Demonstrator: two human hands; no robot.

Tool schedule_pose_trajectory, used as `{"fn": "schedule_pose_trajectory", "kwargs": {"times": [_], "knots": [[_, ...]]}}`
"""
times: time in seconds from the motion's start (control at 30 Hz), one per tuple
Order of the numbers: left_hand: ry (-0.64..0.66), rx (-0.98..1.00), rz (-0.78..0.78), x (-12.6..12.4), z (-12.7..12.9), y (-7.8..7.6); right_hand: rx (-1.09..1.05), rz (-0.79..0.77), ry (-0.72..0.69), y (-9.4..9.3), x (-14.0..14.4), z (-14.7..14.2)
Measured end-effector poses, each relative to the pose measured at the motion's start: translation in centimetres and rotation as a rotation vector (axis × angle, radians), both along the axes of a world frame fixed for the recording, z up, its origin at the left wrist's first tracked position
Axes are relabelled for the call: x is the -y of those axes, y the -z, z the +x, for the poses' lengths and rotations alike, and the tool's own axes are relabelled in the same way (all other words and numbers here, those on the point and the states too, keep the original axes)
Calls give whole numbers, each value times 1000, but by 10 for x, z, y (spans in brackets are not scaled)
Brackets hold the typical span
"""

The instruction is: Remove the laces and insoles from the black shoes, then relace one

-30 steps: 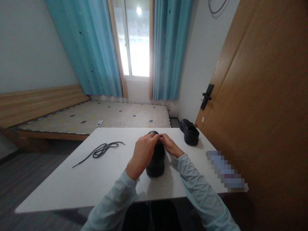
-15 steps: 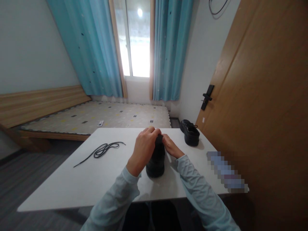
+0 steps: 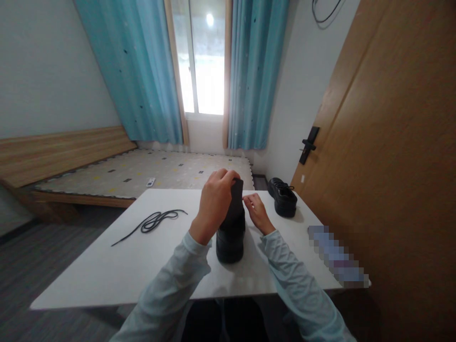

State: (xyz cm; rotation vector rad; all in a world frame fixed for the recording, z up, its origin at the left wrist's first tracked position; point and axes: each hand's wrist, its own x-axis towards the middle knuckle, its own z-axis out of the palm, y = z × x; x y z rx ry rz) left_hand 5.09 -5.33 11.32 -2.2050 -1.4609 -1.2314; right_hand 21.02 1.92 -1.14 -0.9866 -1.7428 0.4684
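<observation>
A black shoe [image 3: 230, 244] stands on the white table in front of me, its heel toward me. Its dark tongue [image 3: 236, 197] rises tall out of the opening. With its fingers bent over the top edge, my left hand [image 3: 215, 199] is closed on the tongue. Just right of the tongue is my right hand [image 3: 259, 213], its fingers loosely bent and somewhat apart, the fingertips close to the tongue's edge. I see nothing held in it. The front of the shoe is hidden behind the tongue and my left hand.
A loose black shoelace [image 3: 158, 220] lies coiled on the left of the table [image 3: 149, 275]. The other black shoe [image 3: 284, 199], laced, stands at the back right. A blurred bluish item [image 3: 337, 256] lies along the right edge. A bed [image 3: 171, 171] and a wooden door [image 3: 392, 156] stand beyond.
My left hand has risen, and the tongue now stands higher above the shoe. My right hand has shifted slightly right, away from the tongue.
</observation>
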Motion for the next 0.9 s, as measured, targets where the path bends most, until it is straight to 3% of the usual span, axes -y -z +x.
{"fn": "schedule_pose_trajectory", "kwargs": {"times": [0.07, 0.27, 0.4, 0.53, 0.7, 0.9], "knots": [[-7, 47, 43, -1, -2, -7, -77, -22, 13, -8, 4, 2], [-32, 229, 229, 0, -6, -27, -238, -215, -241, -21, 15, 7], [78, 284, 298, 6, -8, -29, -342, -323, -302, -21, 17, 3], [254, 305, 288, 24, -8, -21, -473, -324, -322, -25, 20, 0], [359, 319, 246, 57, -6, -5, -503, -262, -295, -32, 25, 0], [506, 201, 273, 81, -12, 22, -528, -175, -257, -33, 24, 7]]}}
